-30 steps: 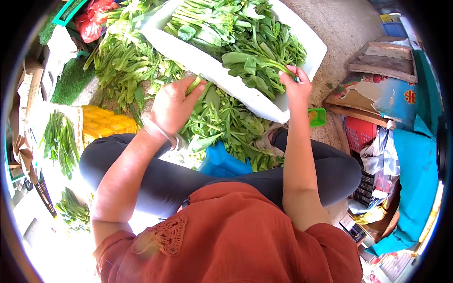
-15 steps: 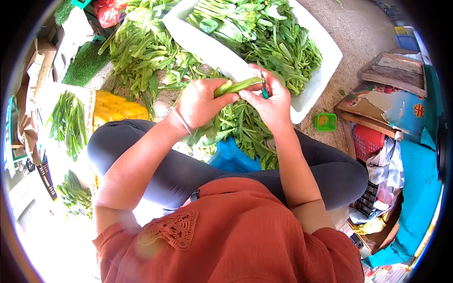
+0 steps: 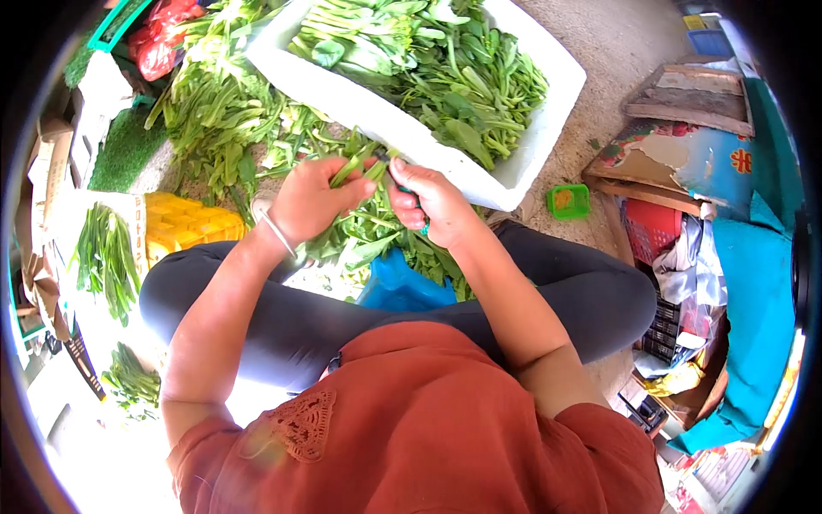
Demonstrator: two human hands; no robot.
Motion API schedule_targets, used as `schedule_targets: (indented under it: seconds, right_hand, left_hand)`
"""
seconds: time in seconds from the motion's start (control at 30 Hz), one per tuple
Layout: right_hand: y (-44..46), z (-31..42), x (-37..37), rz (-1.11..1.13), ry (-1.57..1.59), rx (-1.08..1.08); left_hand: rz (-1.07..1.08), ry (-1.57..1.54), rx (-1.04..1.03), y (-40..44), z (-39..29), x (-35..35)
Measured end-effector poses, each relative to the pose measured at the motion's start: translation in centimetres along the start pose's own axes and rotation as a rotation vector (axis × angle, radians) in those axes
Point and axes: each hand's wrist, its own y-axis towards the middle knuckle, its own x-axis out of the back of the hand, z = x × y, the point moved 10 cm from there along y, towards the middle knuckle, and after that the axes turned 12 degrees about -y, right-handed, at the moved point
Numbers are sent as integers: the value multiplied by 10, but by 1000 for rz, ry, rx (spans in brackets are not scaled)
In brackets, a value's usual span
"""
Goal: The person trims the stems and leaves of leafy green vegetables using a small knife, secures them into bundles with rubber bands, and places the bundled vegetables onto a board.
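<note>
Green stalks (image 3: pixel 349 171) are pinched in my left hand (image 3: pixel 312 201), which wears a white band at the wrist. Just right of it, my right hand (image 3: pixel 432 201) is closed round a small green-handled tool (image 3: pixel 425 228), mostly hidden by the fingers; its dark tip is beside the stalks. Behind my hands stands a white foam box (image 3: pixel 368 110) holding leafy greens (image 3: pixel 479 94). More loose greens (image 3: pixel 214 111) are heaped on the floor at the left of the box, and others (image 3: pixel 364 236) lie under my hands.
A blue plastic stool (image 3: pixel 402 283) is between my legs. To the left are a yellow crate (image 3: pixel 188 224) and bundled greens (image 3: pixel 104 257). A small green tray (image 3: pixel 568 202) sits right of the box. Wooden boards (image 3: pixel 692 98) and a red basket (image 3: pixel 652 227) are further right.
My right hand has come from over the box to beside my left hand. The long leafy stem it held earlier is no longer in it. The view has shifted slightly.
</note>
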Motion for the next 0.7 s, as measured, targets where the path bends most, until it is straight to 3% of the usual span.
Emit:
schedule_targets:
  seconds: [0.07, 0.4, 0.53, 0.57, 0.6, 0.63, 0.67, 0.7]
  right_hand:
    - [-4, -10, 9, 7, -123, -125]
    - [-3, -21, 5, 208, 30, -97]
    - [-14, -51, 25, 120, -419, -261]
    - [-14, -42, 44, -51, -689, -243]
    - [-14, -35, 62, -104, -696, -288]
    - [-16, -4, 79, -241, -767, -185]
    - [-35, 30, 96, -455, -588, -183]
    - [-45, 55, 131, -779, -529, -1]
  left_hand:
    - [16, -39, 49, 0, 6, -7]
    - [73, -51, 129, 4, 16, -14]
    - [17, -335, 185, 5, 8, 1]
    - [-9, -387, 162, 5, 4, 4]
    - [-36, -443, 144, 4, 1, 7]
    - [-67, -418, 136, 3, -3, 9]
    - [-72, -417, 138, 4, -3, 9]
    - [-85, -366, 122, 6, -3, 11]
